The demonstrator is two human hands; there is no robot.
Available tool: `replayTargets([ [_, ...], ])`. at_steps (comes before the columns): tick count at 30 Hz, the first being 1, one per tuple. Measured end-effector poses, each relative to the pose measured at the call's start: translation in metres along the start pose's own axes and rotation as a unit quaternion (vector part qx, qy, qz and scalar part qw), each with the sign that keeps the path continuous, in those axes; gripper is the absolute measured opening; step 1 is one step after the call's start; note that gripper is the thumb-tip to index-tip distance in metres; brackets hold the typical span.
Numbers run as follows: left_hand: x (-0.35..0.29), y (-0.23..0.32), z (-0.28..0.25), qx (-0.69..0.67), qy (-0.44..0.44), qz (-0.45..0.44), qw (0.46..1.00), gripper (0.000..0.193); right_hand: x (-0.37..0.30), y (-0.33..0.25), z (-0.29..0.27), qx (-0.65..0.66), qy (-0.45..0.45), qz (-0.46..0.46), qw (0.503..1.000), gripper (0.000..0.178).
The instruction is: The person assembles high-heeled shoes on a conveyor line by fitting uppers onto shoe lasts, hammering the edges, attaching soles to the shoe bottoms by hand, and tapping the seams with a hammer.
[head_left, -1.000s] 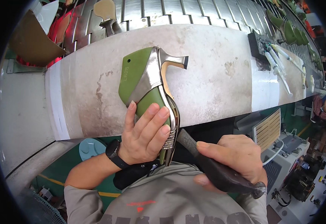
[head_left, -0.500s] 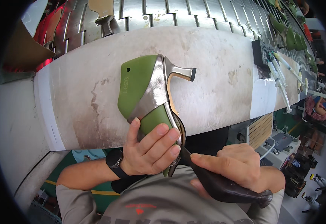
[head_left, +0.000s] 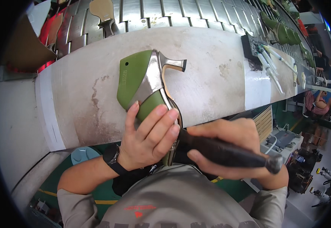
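Note:
A silver high-heeled shoe (head_left: 150, 80) is fitted on a green shoe last (head_left: 132, 70). It lies on its side across the table's near edge, heel away from me, sole to the right and toe toward my body. My left hand (head_left: 145, 137) wraps over its forepart, fingertips along the sole edge. In my closed right hand (head_left: 235, 133) is a dark hand tool (head_left: 224, 150) with a thick tapered body and a rounded metal knob at its rear. The front of the tool meets the sole edge near my left fingertips; its tip is hidden there.
The pale, stained table (head_left: 207, 76) carries a black holder (head_left: 252, 51) and several syringes (head_left: 270, 70) at its right. Beyond runs a slatted metal conveyor (head_left: 154, 15) with an upturned shoe (head_left: 104, 15) and more green lasts (head_left: 283, 32). Another person (head_left: 319, 102) sits far right.
The shoe and my left hand have shifted slightly up and left. My right hand has moved up, and the tool lies closer to level, its rear knob raised.

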State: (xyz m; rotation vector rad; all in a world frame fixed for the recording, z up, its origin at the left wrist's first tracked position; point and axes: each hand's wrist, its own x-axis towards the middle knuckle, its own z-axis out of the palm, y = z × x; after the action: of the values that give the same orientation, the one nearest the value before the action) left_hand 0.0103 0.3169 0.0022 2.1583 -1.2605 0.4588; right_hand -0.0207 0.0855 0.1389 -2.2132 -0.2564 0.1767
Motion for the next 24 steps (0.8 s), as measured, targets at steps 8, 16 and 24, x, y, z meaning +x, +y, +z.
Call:
replayTargets([
  [8,0.006,-0.002,0.0,0.008,-0.008,0.046,0.999,0.088,-0.046,0.004,-0.015,-0.045,-0.048,-0.05,0.997,0.035],
  [16,0.006,-0.002,-0.001,0.025,-0.027,0.056,0.998,0.094,-0.094,0.065,0.035,0.15,0.203,0.129,0.959,0.036],
  [24,0.001,-0.001,0.001,0.042,-0.028,0.049,0.998,0.098,-0.069,0.076,0.105,0.653,0.21,0.157,0.711,0.034],
])
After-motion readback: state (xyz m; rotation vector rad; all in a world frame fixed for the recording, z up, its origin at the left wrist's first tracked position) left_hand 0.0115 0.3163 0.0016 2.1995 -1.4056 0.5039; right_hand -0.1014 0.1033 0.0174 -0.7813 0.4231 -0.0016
